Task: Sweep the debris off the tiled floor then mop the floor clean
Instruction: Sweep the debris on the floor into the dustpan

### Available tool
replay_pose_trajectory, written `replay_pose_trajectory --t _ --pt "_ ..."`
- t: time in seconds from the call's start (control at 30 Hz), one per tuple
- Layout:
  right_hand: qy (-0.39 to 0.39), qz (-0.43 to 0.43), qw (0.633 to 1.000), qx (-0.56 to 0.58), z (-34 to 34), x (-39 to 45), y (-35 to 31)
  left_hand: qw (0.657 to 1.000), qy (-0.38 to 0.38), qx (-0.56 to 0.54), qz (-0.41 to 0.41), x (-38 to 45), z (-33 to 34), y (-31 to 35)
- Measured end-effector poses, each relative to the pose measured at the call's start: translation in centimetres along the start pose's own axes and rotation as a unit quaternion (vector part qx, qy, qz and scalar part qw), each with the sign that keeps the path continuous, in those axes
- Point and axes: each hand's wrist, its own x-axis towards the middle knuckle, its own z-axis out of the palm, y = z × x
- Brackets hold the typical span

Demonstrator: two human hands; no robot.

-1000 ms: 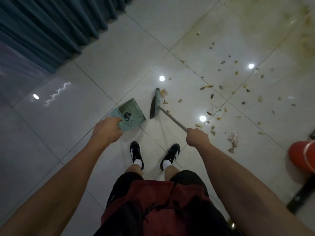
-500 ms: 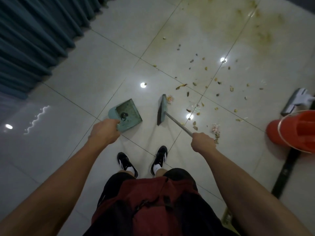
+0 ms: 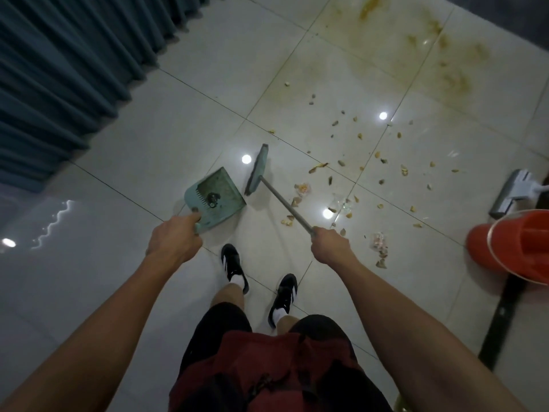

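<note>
head view: left hand (image 3: 173, 240) on dustpan (image 3: 214, 198), right hand (image 3: 329, 246) on broom (image 3: 258, 170)

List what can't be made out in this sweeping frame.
- Head view: red bucket is cut off by the right edge; contents unseen.
- Mop head: handle runs off the right edge.
- Dark clump in the dustpan: too small to identify.
- Broom bristles: edge-on, dark.

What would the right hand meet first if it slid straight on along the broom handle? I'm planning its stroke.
The right hand would follow the handle up-left to the broom head; nothing else lies in that line, though depth is unclear.
</note>
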Motion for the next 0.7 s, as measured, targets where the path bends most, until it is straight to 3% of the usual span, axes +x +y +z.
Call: replay_pose_trajectory --t 0.23,0.4,0.57,0.7 --pt "0.005 -0.003 0.998 0.066 -4.4 7.8 -10.1 0.998 0.008 -0.051 -0.02 7.9 -3.9 -5.4" --pt "-0.046 0.016 0.984 0.17 -7.5 13.5 -17.2 0.998 0.005 -0.065 -0.018 13.7 -7.1 -8.5" --pt "-0.067 0.021 0.991 0.114 -8.2 15.6 -20.6 0.998 -0.011 -0.059 0.005 17.8 -9.2 -9.7" --pt "-0.06 0.04 0.995 0.073 -7.8 15.1 -19.1 0.999 -0.02 -0.032 0.037 19.3 -10.5 -8.5"
